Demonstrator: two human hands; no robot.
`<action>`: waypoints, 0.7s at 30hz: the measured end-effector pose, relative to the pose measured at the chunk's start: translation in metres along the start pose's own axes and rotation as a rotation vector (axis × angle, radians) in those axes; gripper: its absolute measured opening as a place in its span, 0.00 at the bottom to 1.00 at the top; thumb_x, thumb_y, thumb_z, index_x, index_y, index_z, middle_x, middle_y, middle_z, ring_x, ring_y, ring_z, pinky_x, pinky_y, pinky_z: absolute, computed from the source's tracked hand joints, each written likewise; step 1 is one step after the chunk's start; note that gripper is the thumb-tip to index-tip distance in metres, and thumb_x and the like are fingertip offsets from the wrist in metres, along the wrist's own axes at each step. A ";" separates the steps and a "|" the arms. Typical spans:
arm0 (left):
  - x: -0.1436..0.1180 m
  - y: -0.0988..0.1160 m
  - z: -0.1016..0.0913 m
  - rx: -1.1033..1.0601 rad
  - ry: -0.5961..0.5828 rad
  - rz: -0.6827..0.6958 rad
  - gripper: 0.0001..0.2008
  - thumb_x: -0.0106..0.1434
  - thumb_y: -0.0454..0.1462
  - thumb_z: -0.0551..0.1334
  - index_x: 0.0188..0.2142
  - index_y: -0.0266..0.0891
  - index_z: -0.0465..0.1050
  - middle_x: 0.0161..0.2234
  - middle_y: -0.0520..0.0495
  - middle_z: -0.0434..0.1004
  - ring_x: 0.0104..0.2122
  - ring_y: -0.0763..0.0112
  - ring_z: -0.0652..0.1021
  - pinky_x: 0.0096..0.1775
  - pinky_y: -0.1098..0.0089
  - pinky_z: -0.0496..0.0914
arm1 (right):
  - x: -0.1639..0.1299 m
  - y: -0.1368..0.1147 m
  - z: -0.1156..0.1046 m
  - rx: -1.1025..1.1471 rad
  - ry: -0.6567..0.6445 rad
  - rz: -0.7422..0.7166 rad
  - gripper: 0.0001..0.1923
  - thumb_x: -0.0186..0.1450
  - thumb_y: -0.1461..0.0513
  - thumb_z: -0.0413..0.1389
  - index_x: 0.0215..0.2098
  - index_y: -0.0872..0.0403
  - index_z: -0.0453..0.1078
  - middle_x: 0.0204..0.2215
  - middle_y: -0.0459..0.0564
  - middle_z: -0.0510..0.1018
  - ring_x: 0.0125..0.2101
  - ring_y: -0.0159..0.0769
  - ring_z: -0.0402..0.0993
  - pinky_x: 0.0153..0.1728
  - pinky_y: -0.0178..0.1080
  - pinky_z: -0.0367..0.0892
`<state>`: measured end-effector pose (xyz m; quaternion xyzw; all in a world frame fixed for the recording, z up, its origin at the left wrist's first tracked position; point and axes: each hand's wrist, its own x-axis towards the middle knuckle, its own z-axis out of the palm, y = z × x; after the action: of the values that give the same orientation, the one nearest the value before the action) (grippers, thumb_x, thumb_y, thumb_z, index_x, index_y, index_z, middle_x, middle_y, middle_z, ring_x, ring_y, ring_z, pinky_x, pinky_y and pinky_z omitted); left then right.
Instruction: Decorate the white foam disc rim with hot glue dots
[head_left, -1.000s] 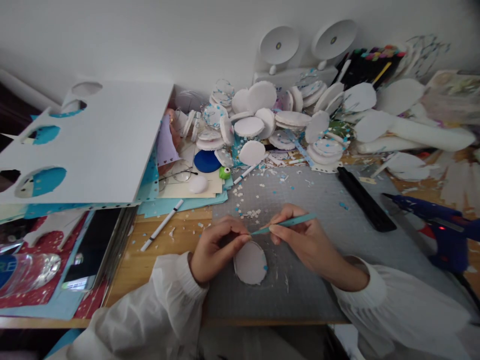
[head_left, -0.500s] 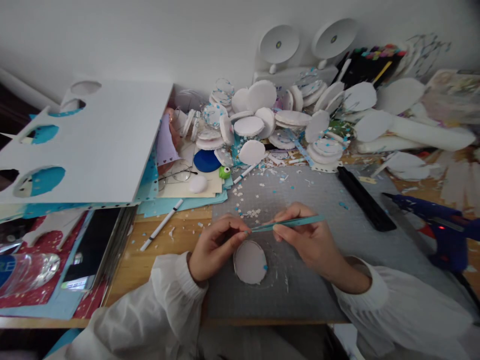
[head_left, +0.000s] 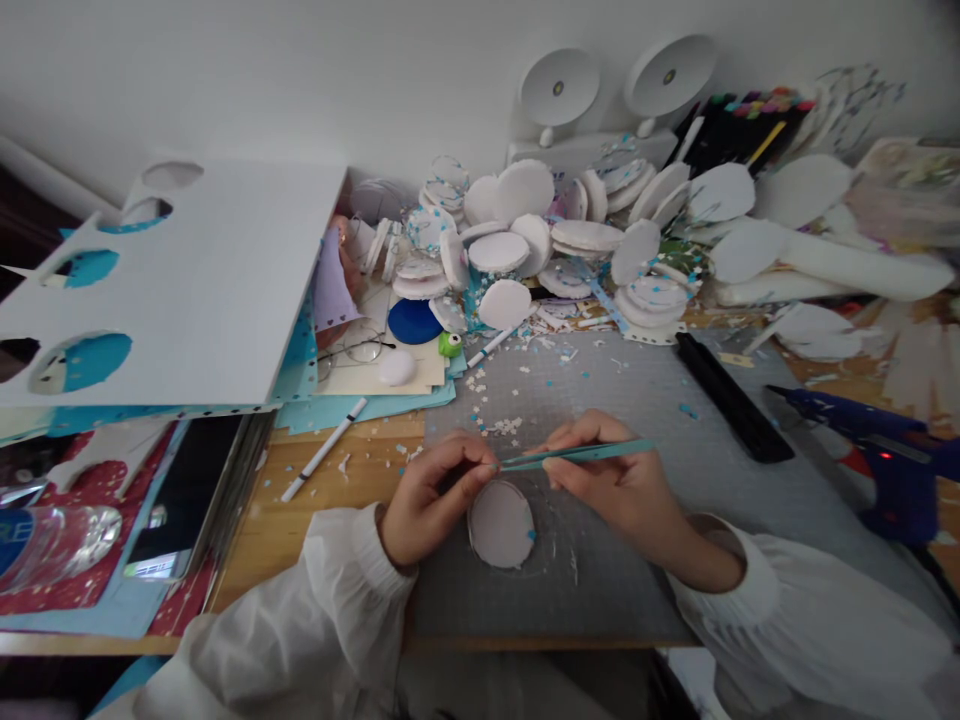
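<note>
Teal tweezers [head_left: 600, 453] are pinched in my right hand [head_left: 611, 480], their tips pointing left. Those tips meet the closed thumb and forefinger of my left hand [head_left: 439, 495]; whatever lies between these fingertips is too small to make out. Just below the fingertips, a round white foam disc [head_left: 501, 525] lies flat on the grey cutting mat [head_left: 622, 590]. Thin wire or thread runs around the disc, with a small blue piece at its right edge. Small white star-shaped bits [head_left: 506, 425] are scattered on the mat beyond my hands.
A blue glue gun [head_left: 885, 440] with a red light lies at the right, near a black bar-shaped tool [head_left: 731, 400]. Many white discs [head_left: 499, 253] are heaped at the back. A white board with round holes [head_left: 210, 280] stands left, above a phone [head_left: 180, 490].
The tweezers and my right hand have shifted very slightly, the tips staying at my left fingertips. The disc has not moved.
</note>
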<state>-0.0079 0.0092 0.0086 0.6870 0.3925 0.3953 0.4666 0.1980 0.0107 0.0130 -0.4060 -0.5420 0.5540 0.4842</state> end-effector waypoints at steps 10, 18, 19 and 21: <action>0.000 -0.002 0.001 0.031 0.005 0.013 0.08 0.65 0.37 0.58 0.32 0.36 0.72 0.30 0.46 0.75 0.32 0.70 0.74 0.35 0.72 0.68 | 0.001 0.001 0.001 -0.012 -0.007 0.046 0.06 0.58 0.60 0.61 0.28 0.51 0.67 0.23 0.44 0.74 0.22 0.29 0.71 0.24 0.34 0.69; 0.001 -0.003 0.000 -0.032 -0.012 0.059 0.06 0.65 0.35 0.59 0.32 0.35 0.73 0.29 0.46 0.74 0.32 0.71 0.74 0.35 0.72 0.68 | 0.000 0.009 -0.004 0.055 -0.038 0.133 0.06 0.59 0.59 0.61 0.29 0.52 0.69 0.23 0.43 0.73 0.22 0.28 0.69 0.23 0.33 0.65; 0.001 -0.003 0.000 -0.036 -0.014 0.061 0.06 0.65 0.34 0.59 0.32 0.35 0.73 0.29 0.46 0.74 0.32 0.71 0.74 0.35 0.72 0.68 | 0.000 0.009 -0.004 0.067 -0.043 0.135 0.06 0.60 0.59 0.61 0.29 0.52 0.69 0.22 0.43 0.72 0.22 0.28 0.69 0.23 0.33 0.65; 0.001 -0.003 0.000 -0.044 -0.017 0.065 0.06 0.65 0.34 0.59 0.32 0.35 0.73 0.29 0.46 0.74 0.32 0.71 0.74 0.35 0.72 0.68 | 0.001 0.010 -0.004 0.093 -0.050 0.136 0.06 0.60 0.59 0.60 0.29 0.52 0.69 0.22 0.42 0.72 0.22 0.28 0.68 0.24 0.33 0.64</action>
<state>-0.0077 0.0108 0.0058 0.6923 0.3571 0.4130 0.4719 0.2005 0.0130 0.0029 -0.4052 -0.4988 0.6201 0.4500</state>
